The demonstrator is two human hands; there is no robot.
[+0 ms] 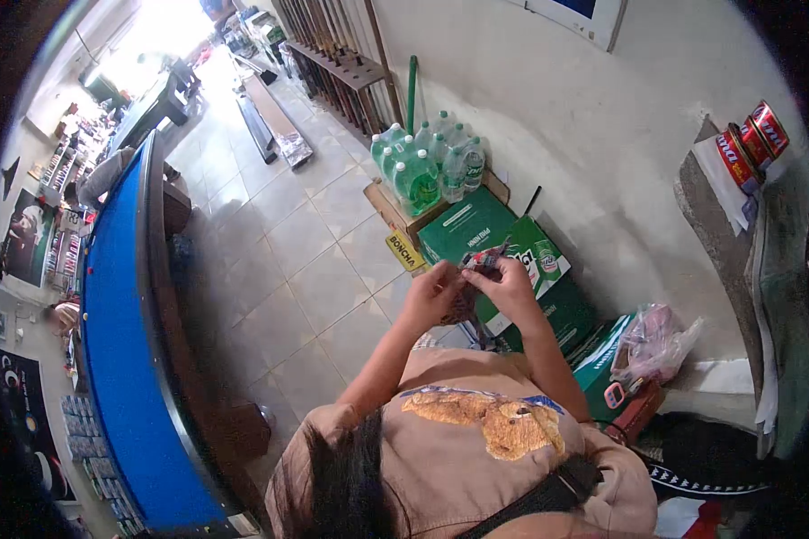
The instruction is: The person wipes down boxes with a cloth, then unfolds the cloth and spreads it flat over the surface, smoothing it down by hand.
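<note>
Centrally in the frame, the left hand [433, 292] and right hand [505, 286] grasp a small, crumpled, patterned item [484, 258], its details too blurred to tell. Green cartons [463, 230] lie beyond it, bottles [421, 185] stand above centre, and a blue pool table [121, 314] curves down the left side.

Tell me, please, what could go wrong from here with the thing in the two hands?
The small crinkled item might slip: the left hand and right hand seem only to pinch it. If dropped, it could land among the green boxes or on the tiled floor. The clustered bottles beyond might topple if bumped.
</note>
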